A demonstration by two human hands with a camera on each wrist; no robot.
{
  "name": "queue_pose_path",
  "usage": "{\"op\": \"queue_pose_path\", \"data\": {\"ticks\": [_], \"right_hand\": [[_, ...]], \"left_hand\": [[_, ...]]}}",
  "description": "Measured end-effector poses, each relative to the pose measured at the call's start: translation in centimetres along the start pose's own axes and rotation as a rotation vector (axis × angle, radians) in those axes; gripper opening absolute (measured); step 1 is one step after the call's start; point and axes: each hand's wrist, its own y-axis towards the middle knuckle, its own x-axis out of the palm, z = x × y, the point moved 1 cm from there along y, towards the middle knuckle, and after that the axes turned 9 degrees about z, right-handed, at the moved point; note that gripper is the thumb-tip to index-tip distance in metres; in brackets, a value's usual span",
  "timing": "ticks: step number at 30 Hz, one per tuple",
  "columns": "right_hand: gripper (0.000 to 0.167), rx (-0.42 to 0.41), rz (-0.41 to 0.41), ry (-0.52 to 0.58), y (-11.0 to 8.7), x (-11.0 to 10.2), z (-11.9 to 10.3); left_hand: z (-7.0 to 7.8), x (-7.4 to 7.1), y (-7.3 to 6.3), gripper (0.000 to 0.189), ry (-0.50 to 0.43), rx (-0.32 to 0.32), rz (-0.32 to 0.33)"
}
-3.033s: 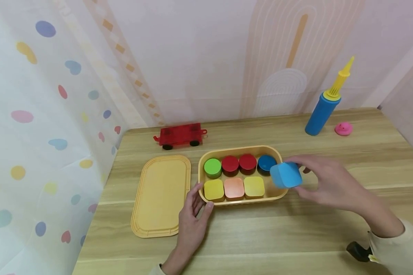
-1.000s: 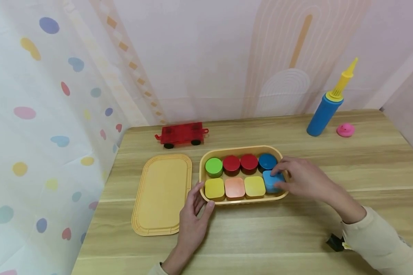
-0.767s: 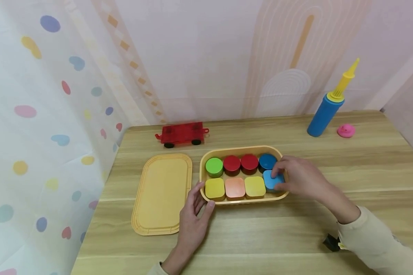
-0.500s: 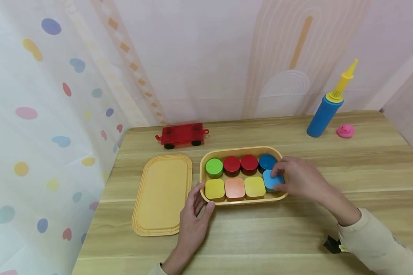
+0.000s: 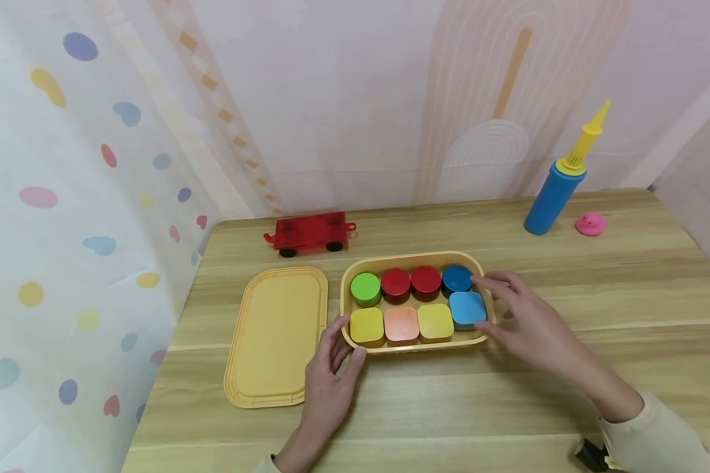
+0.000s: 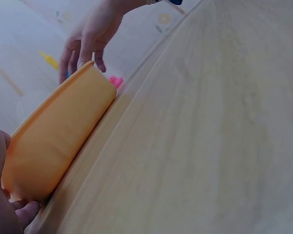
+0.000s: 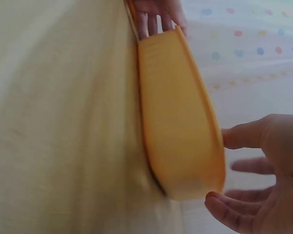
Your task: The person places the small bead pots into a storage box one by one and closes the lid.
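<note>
The orange-yellow box (image 5: 417,349) stands on the table with two rows of blocks. Round ones are at the back: green (image 5: 365,288), two red (image 5: 411,284) and dark blue (image 5: 457,279). Rounded square ones sit in front: yellow (image 5: 367,324), peach (image 5: 401,323), another yellow (image 5: 435,320) and light blue (image 5: 467,309). My left hand (image 5: 329,387) holds the box's left end, index finger at the rim and thumb at the front corner. My right hand (image 5: 535,325) is spread around the right end, fingertips right at the rim, with nothing held.
The matching yellow lid (image 5: 278,335) lies left of the box, beside my left hand. Behind stand a red toy wagon (image 5: 310,232), a blue and yellow pump (image 5: 556,187) and a pink toy duck (image 5: 590,224). A patterned curtain (image 5: 361,98) hangs behind the table.
My right hand set the light blue block into the box's front right spot, then let go and drew back rightward to the rim. My left hand has stayed at the left end.
</note>
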Motion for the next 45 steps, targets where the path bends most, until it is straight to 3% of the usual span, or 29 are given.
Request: {"op": "queue_pose_path", "data": {"ticks": [7, 16, 20, 25, 29, 36, 42, 45], "right_hand": [[0.08, 0.164, 0.021, 0.094, -1.2, 0.9, 0.3], [0.073, 0.189, 0.021, 0.138, -2.2, 1.4, 1.0], [0.073, 0.195, 0.0, 0.14, -2.4, 1.5, 1.3], [0.073, 0.19, -0.01, 0.132, -2.6, 1.5, 1.5], [0.074, 0.194, -0.018, 0.13, -2.7, 1.6, 1.5], [0.073, 0.183, -0.025, 0.139, -2.5, 1.5, 1.6], [0.072, 0.186, -0.043, 0.138, -2.3, 1.4, 1.6], [0.073, 0.19, -0.049, 0.136, -2.3, 1.3, 1.6]], "left_hand": [[0.4, -1.0, 0.7, 0.053, 0.022, 0.082, 0.023], [1.2, -4.9, 3.3, 0.03, 0.21, 0.193, 0.202], [1.1, -7.3, 4.6, 0.023, 0.368, 0.286, 0.278], [0.0, -10.1, 5.7, 0.024, 0.616, 0.356, 0.298], [-0.6, -11.6, 6.0, 0.026, 0.718, 0.297, 0.291], [-1.4, -13.1, 5.8, 0.034, 0.779, 0.108, 0.301], [-1.6, -14.5, 5.9, 0.031, 0.816, 0.133, 0.434], [-1.6, -15.1, 5.8, 0.033, 0.846, 0.095, 0.438]]}}
